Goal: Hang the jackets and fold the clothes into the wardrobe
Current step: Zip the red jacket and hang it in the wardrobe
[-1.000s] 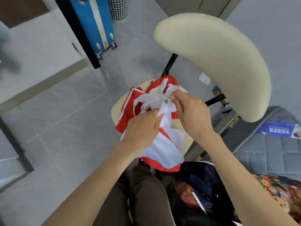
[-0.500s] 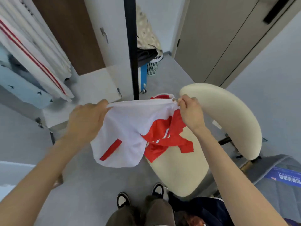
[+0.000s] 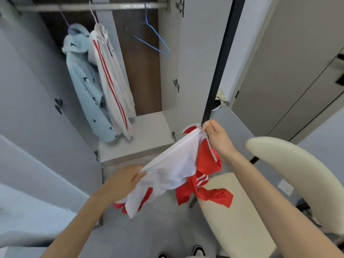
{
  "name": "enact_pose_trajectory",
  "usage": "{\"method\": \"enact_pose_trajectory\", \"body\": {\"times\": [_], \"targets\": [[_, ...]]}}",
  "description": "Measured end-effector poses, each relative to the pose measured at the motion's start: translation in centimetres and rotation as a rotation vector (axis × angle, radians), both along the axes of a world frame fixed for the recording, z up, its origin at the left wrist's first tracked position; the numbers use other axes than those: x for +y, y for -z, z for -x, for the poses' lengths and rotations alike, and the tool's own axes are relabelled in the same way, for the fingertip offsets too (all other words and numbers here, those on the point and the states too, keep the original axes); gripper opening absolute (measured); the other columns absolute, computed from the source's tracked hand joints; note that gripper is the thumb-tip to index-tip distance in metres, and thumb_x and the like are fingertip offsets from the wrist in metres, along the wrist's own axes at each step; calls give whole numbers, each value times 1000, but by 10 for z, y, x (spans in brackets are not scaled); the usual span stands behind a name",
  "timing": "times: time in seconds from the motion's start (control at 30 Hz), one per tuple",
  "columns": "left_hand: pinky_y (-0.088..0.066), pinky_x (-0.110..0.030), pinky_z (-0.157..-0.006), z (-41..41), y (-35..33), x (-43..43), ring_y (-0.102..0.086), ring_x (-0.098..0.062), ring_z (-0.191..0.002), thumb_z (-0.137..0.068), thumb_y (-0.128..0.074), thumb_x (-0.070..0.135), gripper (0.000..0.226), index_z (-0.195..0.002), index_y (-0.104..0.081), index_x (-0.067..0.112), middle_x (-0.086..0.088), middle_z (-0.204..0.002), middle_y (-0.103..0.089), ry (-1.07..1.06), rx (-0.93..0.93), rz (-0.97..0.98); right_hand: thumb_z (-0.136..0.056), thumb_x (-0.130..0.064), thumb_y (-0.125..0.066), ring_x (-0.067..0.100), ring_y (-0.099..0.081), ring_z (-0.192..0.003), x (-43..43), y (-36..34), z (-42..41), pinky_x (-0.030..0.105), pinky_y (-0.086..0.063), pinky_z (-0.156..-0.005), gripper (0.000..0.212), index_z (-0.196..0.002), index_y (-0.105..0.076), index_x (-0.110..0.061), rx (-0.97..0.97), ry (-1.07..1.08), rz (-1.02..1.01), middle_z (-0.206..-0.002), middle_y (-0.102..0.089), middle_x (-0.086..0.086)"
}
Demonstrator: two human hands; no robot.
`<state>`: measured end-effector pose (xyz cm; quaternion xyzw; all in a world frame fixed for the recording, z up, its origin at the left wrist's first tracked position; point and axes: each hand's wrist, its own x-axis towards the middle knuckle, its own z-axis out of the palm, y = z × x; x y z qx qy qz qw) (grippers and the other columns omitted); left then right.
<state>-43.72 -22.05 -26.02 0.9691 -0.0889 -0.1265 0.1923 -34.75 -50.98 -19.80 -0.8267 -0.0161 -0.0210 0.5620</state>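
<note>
A red and white jacket [image 3: 173, 170] hangs stretched between my two hands, above the floor in front of the open wardrobe [image 3: 134, 142]. My left hand [image 3: 124, 181] grips its lower white edge. Higher up, my right hand [image 3: 216, 136] pinches the edge by the zipper. Red sleeves dangle below. Inside the wardrobe a light blue coat [image 3: 85, 84] and a white jacket with red stripes [image 3: 113, 84] hang from the rail [image 3: 93, 6]. A bare blue hanger [image 3: 154, 38] hangs to their right.
A cream chair [image 3: 290, 174] stands at the right, its seat under the dangling red sleeve. A black door edge [image 3: 217, 67] rises behind my right hand. Grey wardrobe doors stand open at the left. My shoes [image 3: 197, 251] show at the bottom on the grey floor.
I have lifted the jacket off the chair seat and spread it between my hands. My view has risen from the chair to the wardrobe rail, and my left hand now sits lower.
</note>
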Motion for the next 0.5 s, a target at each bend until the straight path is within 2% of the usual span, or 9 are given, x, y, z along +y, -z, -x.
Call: {"method": "enact_pose_trajectory", "body": {"times": [0.1,0.13,0.2,0.27,0.3,0.37,0.43,0.5], "targets": [[-45,-23,-75,8,4,6,-53,-9,-80,-99,-43,41,25,-94,-57,21,6,-93,-60,15,185,24,-102,-12,-35,0,-43,-71,21,-7,-3,18,-34,-71,29,-76,-44,-19,9,-95,9,-76,-45,-10],[-43,-19,-72,9,5,8,-52,-8,-80,-98,-45,42,23,-92,-57,22,7,-92,-59,24,255,59,-102,-13,-35,1,-44,-73,28,-11,-4,20,-34,-73,28,-77,-46,-19,28,-144,13,-76,-46,-10],[-41,-14,-78,9,1,13,-55,-4,-95,-97,-46,47,23,-105,-59,30,15,-105,-58,12,363,178,-102,-17,-38,7,-45,-78,39,-20,-5,26,-35,-78,29,-75,-48,-22,78,-246,-17,-76,-48,-10],[-42,-21,-94,2,-6,14,-55,-4,-108,-99,-38,49,26,-112,-56,36,18,-117,-57,-124,365,326,-100,-18,-41,9,-47,-75,48,-32,-4,28,-36,-76,35,-67,-50,-27,131,-374,-54,-72,-50,-12],[-43,-27,-98,-4,-10,13,-56,-6,-108,-100,-34,50,29,-112,-56,36,14,-120,-59,-228,337,409,-100,-17,-42,7,-48,-71,51,-39,-2,26,-36,-73,39,-64,-51,-29,160,-447,-65,-71,-50,-13],[-47,-33,-91,-20,-20,6,-59,-9,-99,-97,-26,60,45,-115,-55,31,8,-119,-63,-438,376,603,-96,-13,-44,3,-48,-66,57,-51,0,22,-37,-70,35,-63,-51,-24,199,-596,-63,-69,-51,-11],[-48,-36,-84,-38,-24,0,-62,-16,-98,-87,-22,77,70,-120,-56,25,3,-114,-66,-575,617,810,-88,-14,-46,3,-49,-68,60,-62,3,15,-39,-72,22,-66,-49,-13,195,-711,-9,-70,-50,-7],[-50,-38,-82,-52,-25,-11,-63,-23,-104,-72,-25,91,94,-125,-56,20,-4,-112,-70,-551,838,859,-81,-17,-45,5,-48,-70,60,-69,4,9,-38,-72,19,-67,-47,-6,179,-783,71,-70,-50,-5]]}}
